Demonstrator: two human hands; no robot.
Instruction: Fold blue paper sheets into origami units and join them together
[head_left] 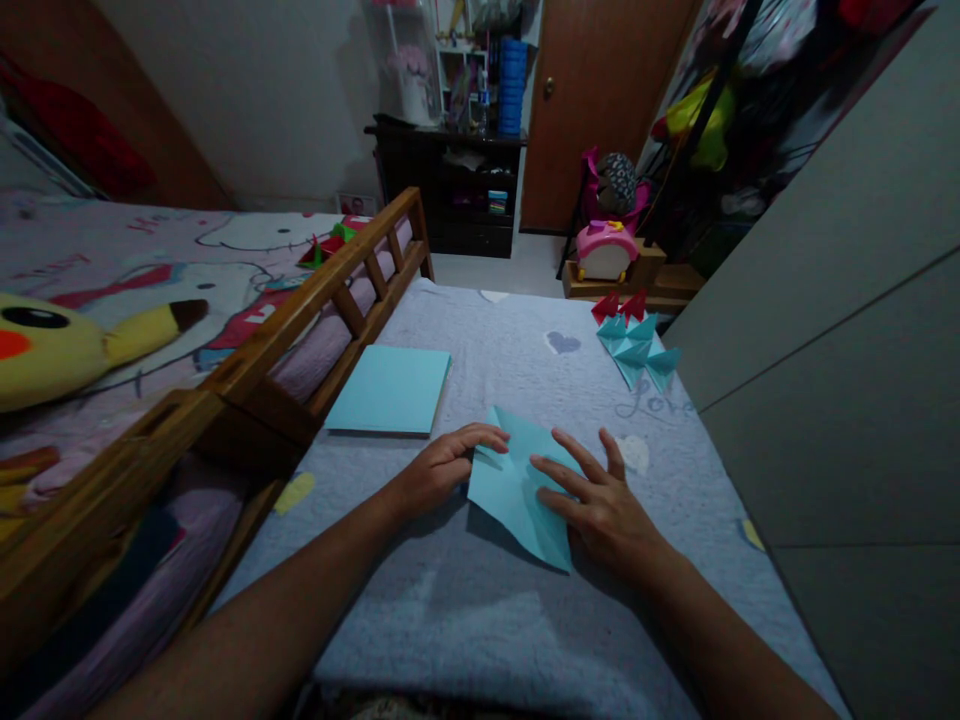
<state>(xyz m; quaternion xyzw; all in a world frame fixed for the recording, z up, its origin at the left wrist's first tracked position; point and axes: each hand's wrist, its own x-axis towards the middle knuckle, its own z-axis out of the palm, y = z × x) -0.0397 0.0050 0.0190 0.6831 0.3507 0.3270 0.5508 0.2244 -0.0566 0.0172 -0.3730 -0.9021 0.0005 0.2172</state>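
A light blue sheet of paper [517, 480] lies partly folded on the grey bedsheet [480, 620] in front of me. My left hand [442, 468] rests at the sheet's left edge, fingers curled and pinching a folded flap. My right hand [600, 500] lies flat on the sheet's right side, fingers spread and pressing it down. A stack of light blue paper squares [390, 390] sits a little further away to the left, next to the wooden rail.
Several folded blue and red paper pieces [634, 340] lie at the far right of the mattress. A wooden bed rail [300, 320] runs along the left, with a yellow plush toy [67, 345] beyond it. A grey wardrobe wall [840, 350] stands close on the right.
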